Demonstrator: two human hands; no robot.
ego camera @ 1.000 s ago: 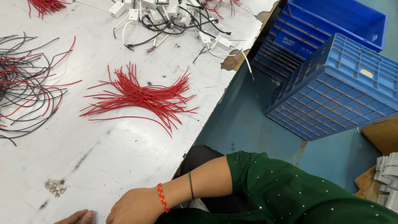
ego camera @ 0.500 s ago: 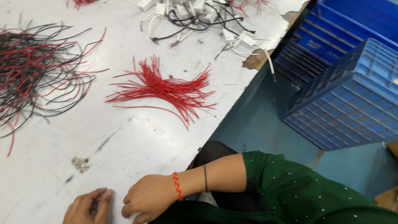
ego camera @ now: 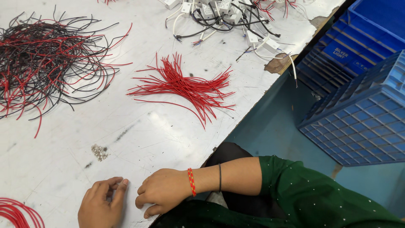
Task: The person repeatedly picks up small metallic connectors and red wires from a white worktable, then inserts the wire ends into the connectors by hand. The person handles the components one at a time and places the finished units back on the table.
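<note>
White table (ego camera: pixel 139 139) fills most of my view, with blue floor on the right. Two blue crates (ego camera: pixel 363 114) stand there; the near one is upside down and the far one (ego camera: pixel 375 25) looks open, but I cannot see inside it. A blue label with pale letters sits on its side. Both my hands rest low on the table. My left hand (ego camera: pixel 101 204) is curled with the fingers bent in, my right hand (ego camera: pixel 162 196) is loosely clenched, and I cannot tell if they hold anything. Red wires (ego camera: pixel 185 86) lie spread well away from them. Since a moment ago, my view has dropped and both hands show more.
</note>
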